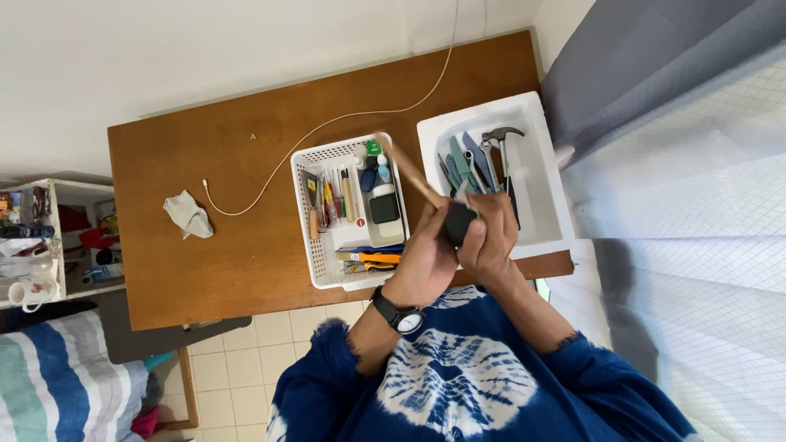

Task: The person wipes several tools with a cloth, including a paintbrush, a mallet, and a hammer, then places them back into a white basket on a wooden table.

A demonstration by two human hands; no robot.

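head | left hand [426, 262] and right hand [490, 237] both clasping mallet [458, 221], frame centre | over desk [213, 164] between white basket [315, 262] and white tray [544, 180]

One head view looks steeply down, fairly near, onto the wooden table [221, 205].

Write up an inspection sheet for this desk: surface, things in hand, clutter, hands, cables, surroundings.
Surface: brown wooden table.
Things in hand: wooden-handled mallet with dark head, gripped by both hands.
Clutter: crumpled cloth; white basket of small tools; white tray holding a claw hammer and pliers.
Hands: left hand, wristwatch on it, and right hand closed on the mallet.
Cables: white cable across the table.
Surroundings: shelf unit, tiled floor, curtain.
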